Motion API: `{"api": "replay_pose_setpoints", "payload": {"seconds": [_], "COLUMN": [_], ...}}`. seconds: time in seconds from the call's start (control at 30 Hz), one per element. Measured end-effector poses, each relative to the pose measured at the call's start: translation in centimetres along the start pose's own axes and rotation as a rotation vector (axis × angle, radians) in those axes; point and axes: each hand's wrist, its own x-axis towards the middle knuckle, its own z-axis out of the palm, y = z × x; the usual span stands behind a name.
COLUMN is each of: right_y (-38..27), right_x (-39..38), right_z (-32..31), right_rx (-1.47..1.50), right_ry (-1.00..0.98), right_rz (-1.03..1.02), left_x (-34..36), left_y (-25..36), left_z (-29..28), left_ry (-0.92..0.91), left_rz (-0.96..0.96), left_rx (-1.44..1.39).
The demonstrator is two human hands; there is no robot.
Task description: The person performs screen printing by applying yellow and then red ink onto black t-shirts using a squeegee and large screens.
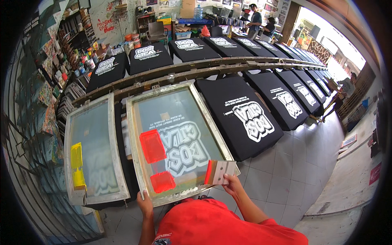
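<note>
In front of me is a screen printing frame (208, 131) with a pale wooden border, its mesh bearing white lettering and two patches of wet red ink (153, 146). My left hand (145, 203) grips the near left corner of this frame. With my right hand (232, 184) I hold a squeegee (220, 173) by its pale wooden handle, over the frame's near right corner; red ink coats its blade. Left of it lies a second screen frame (90, 200) with a strip of yellow ink (76, 165) on its mesh.
Black T-shirts (228, 134) with white prints lie on boards in two long rows, with a metal rail (179, 76) between them. Paint containers (81, 67) crowd the left shelves. Two people (255, 22) stand at the back, another person (349, 85) at the far right.
</note>
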Motion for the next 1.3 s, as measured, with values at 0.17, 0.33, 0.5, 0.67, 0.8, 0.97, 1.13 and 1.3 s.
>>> {"api": "replay_pose_setpoints", "payload": {"seconds": [0.17, 0.33, 0.5, 0.67, 0.8, 0.97, 1.13, 1.3], "right_y": [-1.3, -0.9, -1.3, -1.1, -1.0, -1.0, -1.1, -0.9], "right_x": [-0.5, 0.0, 0.0, 0.0, 0.1, 0.2, 0.1, 0.1], "right_z": [-3.5, -4.6, -4.0, -3.3, -3.7, -3.3, -3.8, -3.4], "right_rx": [0.030, 0.009, 0.092, 0.060, 0.054, 0.072, 0.076, 0.064], "right_ry": [-0.004, -0.068, -0.095, -0.063, -0.023, -0.079, -0.084, -0.042], "right_rz": [0.072, 0.082, 0.054, 0.050, 0.046, 0.044, 0.057, 0.053], "left_x": [-0.3, -0.4, -0.8, -0.2, -0.1, 0.7, 0.2, 0.1], "left_y": [1.1, 1.4, 3.2, 0.2, 0.6, -2.8, -0.7, -0.1], "left_z": [0.3, 0.3, 0.1, 0.1, 0.3, -0.2, 0.3, 0.0], "left_ry": [0.034, -0.015, -0.063, -0.024, -0.048, -0.021, -0.001, -0.013], "left_rz": [-0.041, -0.067, -0.121, -0.103, -0.125, -0.167, -0.131, -0.076], "left_rx": [-0.042, -0.071, -0.106, -0.051, -0.073, 0.022, 0.020, 0.067]}}
